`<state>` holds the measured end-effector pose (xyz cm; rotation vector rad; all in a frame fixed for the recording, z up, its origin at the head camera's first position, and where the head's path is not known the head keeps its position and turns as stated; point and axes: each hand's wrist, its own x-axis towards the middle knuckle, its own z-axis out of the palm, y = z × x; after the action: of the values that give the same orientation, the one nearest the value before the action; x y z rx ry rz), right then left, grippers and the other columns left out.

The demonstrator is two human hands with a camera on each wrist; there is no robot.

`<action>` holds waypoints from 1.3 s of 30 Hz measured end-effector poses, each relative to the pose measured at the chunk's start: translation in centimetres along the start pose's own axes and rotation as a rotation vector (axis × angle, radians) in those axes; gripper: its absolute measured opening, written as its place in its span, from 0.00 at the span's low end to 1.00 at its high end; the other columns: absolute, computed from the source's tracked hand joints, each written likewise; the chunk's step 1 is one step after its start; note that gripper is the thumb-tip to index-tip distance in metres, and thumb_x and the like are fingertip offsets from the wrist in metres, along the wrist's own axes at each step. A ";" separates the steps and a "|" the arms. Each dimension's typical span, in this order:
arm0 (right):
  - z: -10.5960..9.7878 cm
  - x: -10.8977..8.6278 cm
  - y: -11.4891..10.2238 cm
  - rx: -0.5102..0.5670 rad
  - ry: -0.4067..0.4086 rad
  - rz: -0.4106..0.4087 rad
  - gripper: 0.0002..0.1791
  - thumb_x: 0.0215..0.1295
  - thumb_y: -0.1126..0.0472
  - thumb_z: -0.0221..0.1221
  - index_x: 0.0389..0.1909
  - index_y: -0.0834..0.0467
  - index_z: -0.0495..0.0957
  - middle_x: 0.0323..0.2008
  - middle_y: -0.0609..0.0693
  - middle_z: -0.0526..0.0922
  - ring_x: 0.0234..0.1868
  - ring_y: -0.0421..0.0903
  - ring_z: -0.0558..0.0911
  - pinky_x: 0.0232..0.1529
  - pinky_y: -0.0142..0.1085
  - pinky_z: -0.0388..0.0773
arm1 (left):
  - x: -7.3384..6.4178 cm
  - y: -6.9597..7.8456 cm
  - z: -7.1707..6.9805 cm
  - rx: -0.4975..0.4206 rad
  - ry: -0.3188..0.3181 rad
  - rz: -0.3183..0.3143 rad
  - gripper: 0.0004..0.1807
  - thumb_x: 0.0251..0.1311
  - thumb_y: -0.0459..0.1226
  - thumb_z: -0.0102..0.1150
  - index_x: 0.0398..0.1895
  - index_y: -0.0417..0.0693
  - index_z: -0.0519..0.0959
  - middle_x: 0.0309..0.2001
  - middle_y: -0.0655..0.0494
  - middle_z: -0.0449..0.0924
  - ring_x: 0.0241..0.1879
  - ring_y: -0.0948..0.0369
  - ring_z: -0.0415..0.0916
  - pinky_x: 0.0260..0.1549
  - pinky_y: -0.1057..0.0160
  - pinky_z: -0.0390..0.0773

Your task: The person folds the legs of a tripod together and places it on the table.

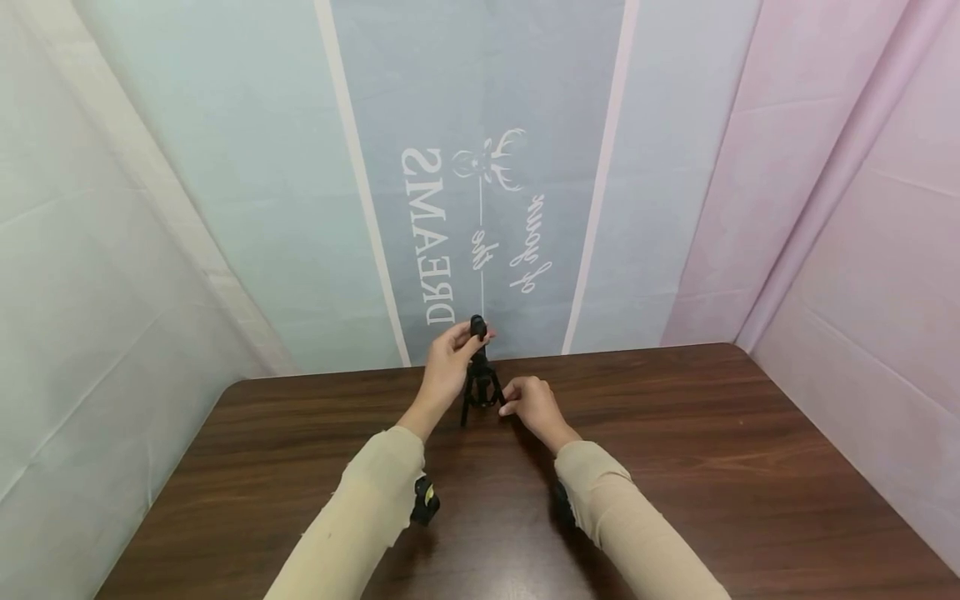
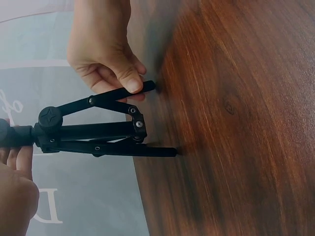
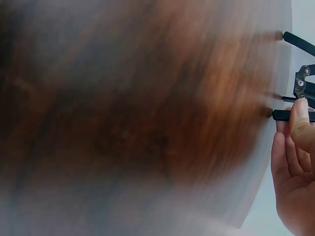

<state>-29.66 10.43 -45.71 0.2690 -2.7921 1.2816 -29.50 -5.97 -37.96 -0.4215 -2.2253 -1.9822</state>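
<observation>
A small black tripod (image 1: 481,359) stands near the table's far edge with its legs spread. My left hand (image 1: 447,367) grips its top part from the left, thumb and fingers around it. In the left wrist view that hand (image 2: 17,196) shows only at the lower left corner. My right hand (image 1: 536,406) pinches the right leg (image 2: 118,94) close to its foot, between thumb and fingers. Seen in the right wrist view, the thumb of this hand (image 3: 298,196) lies along the leg. Hinged struts join the legs to the tripod's centre column (image 2: 98,131).
The table (image 1: 712,450) has a dark wood-grain top. Behind it hangs a printed fabric backdrop (image 1: 277,167) with white lettering, and pale cloth walls (image 1: 885,333) rise at both sides. Small black devices (image 1: 424,502) sit at the wrists, by the light sleeves.
</observation>
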 end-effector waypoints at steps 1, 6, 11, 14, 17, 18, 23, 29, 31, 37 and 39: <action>0.1 0.1 0.0 -0.005 0.003 -0.003 0.08 0.50 0.70 0.73 0.31 0.62 0.85 0.28 0.51 0.85 0.32 0.47 0.84 0.37 0.41 0.82 | 0.0 0.0 0.0 -0.001 0.001 0.001 0.16 0.72 0.43 0.55 0.58 0.49 0.80 0.50 0.56 0.85 0.53 0.60 0.79 0.60 0.54 0.72; 0.2 0.1 -0.2 0.004 0.006 -0.008 0.09 0.50 0.70 0.73 0.32 0.63 0.85 0.29 0.52 0.85 0.34 0.48 0.84 0.38 0.42 0.82 | 0.1 0.0 -0.1 0.001 0.004 0.007 0.15 0.72 0.43 0.55 0.57 0.50 0.80 0.49 0.56 0.85 0.53 0.60 0.79 0.60 0.54 0.73; 0.4 0.1 -0.4 -0.002 0.018 -0.008 0.09 0.49 0.70 0.74 0.31 0.63 0.85 0.29 0.52 0.85 0.34 0.48 0.84 0.38 0.42 0.82 | 0.0 0.1 0.0 -0.001 0.006 0.006 0.16 0.72 0.41 0.55 0.58 0.48 0.80 0.50 0.55 0.85 0.54 0.59 0.80 0.60 0.54 0.72; 0.6 0.2 -0.4 0.001 0.029 0.005 0.09 0.48 0.70 0.74 0.31 0.62 0.85 0.29 0.52 0.85 0.34 0.48 0.84 0.38 0.42 0.82 | -0.1 0.1 0.0 -0.007 0.009 0.000 0.16 0.72 0.41 0.55 0.58 0.47 0.79 0.51 0.54 0.85 0.54 0.59 0.80 0.61 0.54 0.72; 0.8 0.2 -0.5 0.005 0.039 0.021 0.09 0.48 0.69 0.74 0.30 0.61 0.85 0.29 0.51 0.85 0.35 0.48 0.84 0.39 0.42 0.82 | -0.1 0.1 0.0 -0.013 0.013 -0.005 0.16 0.72 0.41 0.55 0.59 0.47 0.79 0.51 0.55 0.85 0.53 0.59 0.80 0.61 0.54 0.72; 0.8 0.2 -0.5 0.005 0.041 0.019 0.09 0.48 0.69 0.74 0.30 0.62 0.85 0.29 0.52 0.85 0.35 0.49 0.84 0.39 0.43 0.82 | 0.0 0.0 0.0 -0.015 0.014 -0.006 0.16 0.72 0.41 0.55 0.59 0.47 0.79 0.50 0.55 0.85 0.53 0.59 0.80 0.60 0.54 0.72; 0.8 0.1 -0.6 0.016 0.042 0.015 0.09 0.49 0.70 0.74 0.31 0.63 0.85 0.30 0.53 0.85 0.34 0.50 0.84 0.39 0.44 0.82 | 0.0 -0.1 0.0 -0.025 0.017 -0.011 0.16 0.72 0.41 0.56 0.59 0.47 0.79 0.50 0.55 0.85 0.53 0.60 0.80 0.60 0.56 0.73; 0.6 0.2 -0.6 -0.013 0.037 0.020 0.08 0.51 0.67 0.74 0.32 0.63 0.85 0.29 0.51 0.85 0.33 0.47 0.83 0.37 0.42 0.81 | 0.1 0.1 -0.1 -0.016 0.020 -0.003 0.16 0.71 0.42 0.56 0.58 0.48 0.80 0.51 0.55 0.85 0.53 0.60 0.80 0.60 0.53 0.73; 0.5 0.2 -0.6 -0.018 0.035 0.022 0.08 0.52 0.66 0.74 0.32 0.63 0.85 0.29 0.51 0.84 0.32 0.47 0.82 0.37 0.42 0.81 | 0.2 0.1 -0.2 -0.013 0.029 -0.001 0.16 0.71 0.42 0.57 0.58 0.49 0.80 0.50 0.56 0.85 0.52 0.61 0.81 0.58 0.53 0.74; 0.2 -0.1 -0.4 0.014 0.023 0.011 0.10 0.54 0.65 0.73 0.35 0.63 0.85 0.30 0.51 0.85 0.32 0.47 0.83 0.36 0.42 0.82 | 0.4 -0.1 -0.5 -0.083 0.124 0.009 0.18 0.69 0.39 0.59 0.57 0.37 0.80 0.51 0.46 0.84 0.52 0.56 0.81 0.54 0.54 0.76; 0.0 -0.5 -0.4 0.020 0.026 -0.001 0.10 0.55 0.64 0.73 0.36 0.62 0.85 0.30 0.51 0.85 0.32 0.46 0.83 0.36 0.41 0.81 | 0.2 -0.2 -0.7 -0.128 0.193 0.005 0.18 0.68 0.37 0.61 0.55 0.33 0.79 0.50 0.43 0.84 0.52 0.53 0.81 0.56 0.58 0.76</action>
<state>-29.13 10.26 -45.43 0.2524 -2.7589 1.3042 -29.82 -6.70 -37.98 -0.2369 -1.9886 -2.0734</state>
